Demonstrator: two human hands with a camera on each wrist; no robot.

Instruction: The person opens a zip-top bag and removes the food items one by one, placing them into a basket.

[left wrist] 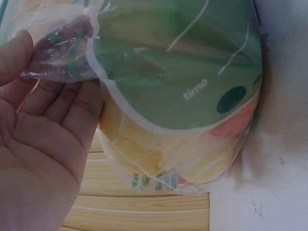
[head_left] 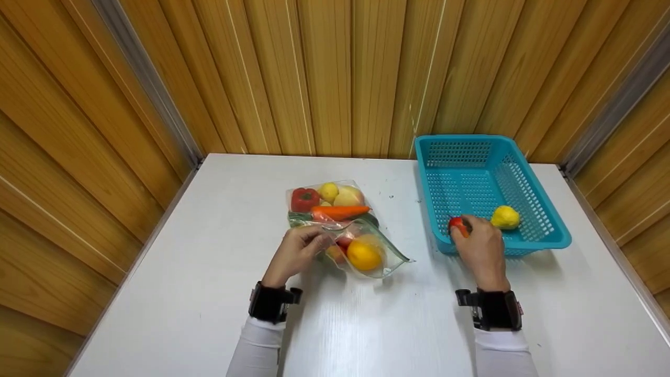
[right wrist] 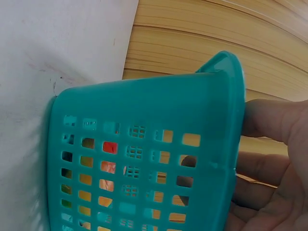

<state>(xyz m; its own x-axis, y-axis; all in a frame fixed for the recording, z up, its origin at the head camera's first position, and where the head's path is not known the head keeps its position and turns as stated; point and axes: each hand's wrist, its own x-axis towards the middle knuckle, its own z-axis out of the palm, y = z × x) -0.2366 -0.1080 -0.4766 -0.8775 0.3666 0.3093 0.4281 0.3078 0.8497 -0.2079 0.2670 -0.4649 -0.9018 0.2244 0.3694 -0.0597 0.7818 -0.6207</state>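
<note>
My left hand (head_left: 299, 254) pinches the edge of a clear zip bag (head_left: 378, 233) on the table, with the thumb above and fingers beneath. An orange (head_left: 365, 255) and reddish fruit show through its near end. In the left wrist view, the bag (left wrist: 159, 67) has a green panel reading "time". My right hand (head_left: 480, 248) reaches over the near rim of a blue-green basket (head_left: 453, 141), fingers loosely bent and apart. Just by the fingertips is a red fruit (head_left: 456, 224), partly covered by the hand. In the right wrist view, red patches show through the basket wall (right wrist: 159, 101).
A yellow pear-shaped fruit (head_left: 505, 217) lies in the basket right of my hand. At the bag's far part are a red pepper (head_left: 304, 200), a carrot (head_left: 340, 212) and yellow fruit; whether printed or real, I cannot tell. Wood-grain walls (head_left: 324, 78) enclose the white table (head_left: 230, 209).
</note>
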